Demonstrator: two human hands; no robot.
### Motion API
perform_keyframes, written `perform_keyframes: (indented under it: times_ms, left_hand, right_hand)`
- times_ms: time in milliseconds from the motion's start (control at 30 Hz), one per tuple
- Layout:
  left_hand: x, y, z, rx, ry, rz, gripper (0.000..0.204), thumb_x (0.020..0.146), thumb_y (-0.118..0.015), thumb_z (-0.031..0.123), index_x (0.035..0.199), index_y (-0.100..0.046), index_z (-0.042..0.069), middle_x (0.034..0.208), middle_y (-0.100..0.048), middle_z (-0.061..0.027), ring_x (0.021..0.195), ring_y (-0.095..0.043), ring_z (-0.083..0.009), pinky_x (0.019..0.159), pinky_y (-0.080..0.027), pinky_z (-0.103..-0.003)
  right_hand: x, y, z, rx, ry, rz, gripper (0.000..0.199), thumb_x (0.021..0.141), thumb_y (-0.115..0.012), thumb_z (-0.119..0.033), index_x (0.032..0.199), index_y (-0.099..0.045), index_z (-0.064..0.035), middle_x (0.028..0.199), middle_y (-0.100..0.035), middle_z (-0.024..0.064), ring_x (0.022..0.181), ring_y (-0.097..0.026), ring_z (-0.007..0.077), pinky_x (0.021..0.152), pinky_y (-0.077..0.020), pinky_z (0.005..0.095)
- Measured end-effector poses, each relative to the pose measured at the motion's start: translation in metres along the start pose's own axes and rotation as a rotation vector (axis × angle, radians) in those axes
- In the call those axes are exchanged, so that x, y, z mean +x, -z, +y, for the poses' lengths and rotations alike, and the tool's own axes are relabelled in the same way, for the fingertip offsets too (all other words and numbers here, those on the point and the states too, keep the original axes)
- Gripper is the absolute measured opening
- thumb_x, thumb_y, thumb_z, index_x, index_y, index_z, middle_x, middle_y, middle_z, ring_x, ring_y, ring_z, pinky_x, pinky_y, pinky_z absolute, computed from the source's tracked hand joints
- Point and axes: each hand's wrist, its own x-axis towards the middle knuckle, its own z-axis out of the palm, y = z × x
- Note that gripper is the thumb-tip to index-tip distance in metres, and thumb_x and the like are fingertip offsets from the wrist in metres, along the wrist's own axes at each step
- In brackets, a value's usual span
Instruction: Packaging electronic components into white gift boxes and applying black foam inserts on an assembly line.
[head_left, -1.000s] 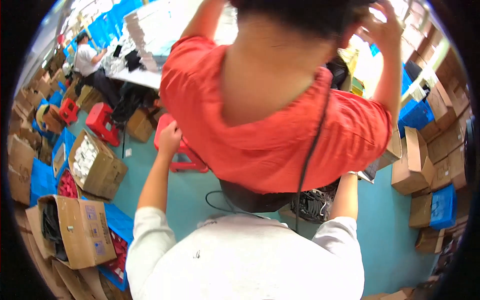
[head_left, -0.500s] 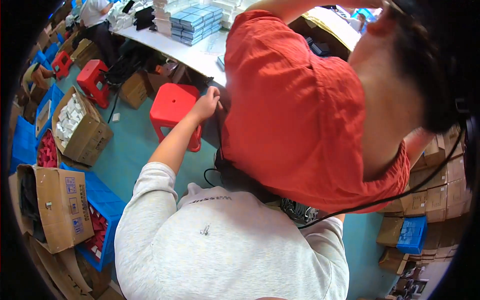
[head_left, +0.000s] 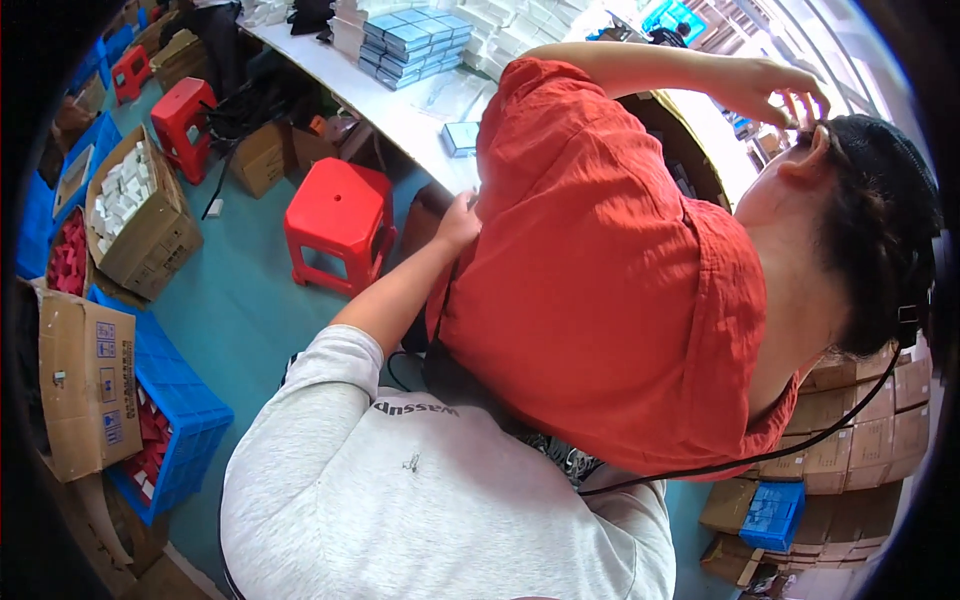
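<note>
My left hand [head_left: 460,224] is closed at the back edge of a co-worker's red shirt [head_left: 600,260]. Its fingertips are partly hidden by that shirt, so whatever they hold cannot be made out. A thin dark cable [head_left: 446,300] hangs just below the hand, along the shirt. My left forearm comes out of a grey sleeve. My right arm passes behind the co-worker's body, and its hand is out of sight. The co-worker's own raised hand [head_left: 770,92] is beside their head, fingers spread. A black cord [head_left: 770,455] runs from near their head toward my lap.
A red stool [head_left: 338,205] stands left of my forearm. Ahead, a white table [head_left: 335,70] bears stacked blue boxes [head_left: 410,45] and one single blue box [head_left: 460,138]. At left are cartons [head_left: 150,250] with white pieces and a blue crate [head_left: 190,440]. Cartons [head_left: 880,440] line the right.
My left hand has moved right and down, closer against the red shirt. The co-worker's head has shifted, and their raised hand has come into view. The whole view has turned slightly.
</note>
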Motion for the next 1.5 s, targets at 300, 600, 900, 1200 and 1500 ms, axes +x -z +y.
perform_keyframes:
  times_ms: [300, 600, 900, 1200, 1500]
  left_hand:
    - [0.003, -0.054, 0.061, 0.067, -0.125, 0.003, 0.041, 0.087, -0.056, 0.018, 0.122, -0.045, -0.002, 0.097, -0.063, -0.0140, 0.081, -0.061, -0.0229, 0.073, -0.049, -0.032]
    - [-0.024, -0.016, 0.062, 0.216, -0.099, -0.019, 0.041, 0.086, -0.058, 0.018, 0.120, -0.047, -0.001, 0.099, -0.063, -0.0135, 0.083, -0.061, -0.0224, 0.074, -0.049, -0.033]
    - [-0.061, -0.014, 0.071, 0.267, -0.027, -0.015, 0.040, 0.085, -0.060, 0.019, 0.118, -0.049, 0.000, 0.100, -0.063, -0.0130, 0.085, -0.061, -0.0219, 0.075, -0.049, -0.033]
    - [-0.073, -0.015, 0.086, 0.271, 0.073, -0.015, 0.039, 0.084, -0.061, 0.020, 0.116, -0.051, 0.001, 0.102, -0.063, -0.0125, 0.086, -0.061, -0.0215, 0.076, -0.050, -0.034]
    - [-0.063, 0.077, 0.071, 0.284, 0.275, 0.081, 0.038, 0.082, -0.063, 0.020, 0.114, -0.053, 0.002, 0.103, -0.063, -0.0120, 0.088, -0.061, -0.0210, 0.077, -0.050, -0.034]
  right_hand:
    - [0.077, 0.015, 0.026, 0.453, 0.011, -0.101, 0.027, 0.092, -0.046, -0.020, 0.115, -0.053, -0.0101, 0.117, -0.055, 0.0067, 0.105, -0.057, 0.0239, 0.087, -0.0478, 0.0383]
    - [0.067, 0.081, 0.043, 0.879, 0.028, -0.025, 0.025, 0.091, -0.047, -0.019, 0.113, -0.055, -0.0111, 0.115, -0.055, 0.0055, 0.103, -0.057, 0.0231, 0.085, -0.0487, 0.0376]
    - [0.057, 0.095, 0.038, 1.201, 0.031, 0.040, 0.023, 0.090, -0.048, -0.018, 0.111, -0.056, -0.0122, 0.112, -0.056, 0.0043, 0.102, -0.058, 0.0224, 0.083, -0.0496, 0.0370]
    - [0.045, 0.084, 0.017, 1.468, 0.045, 0.111, 0.022, 0.089, -0.048, -0.016, 0.109, -0.057, -0.0132, 0.110, -0.057, 0.0031, 0.100, -0.059, 0.0216, 0.081, -0.0506, 0.0363]
    - [0.077, 0.080, 0.048, 1.673, 0.034, 0.339, 0.021, 0.088, -0.049, -0.015, 0.107, -0.059, -0.0142, 0.108, -0.058, 0.0019, 0.099, -0.059, 0.0208, 0.079, -0.0515, 0.0356]
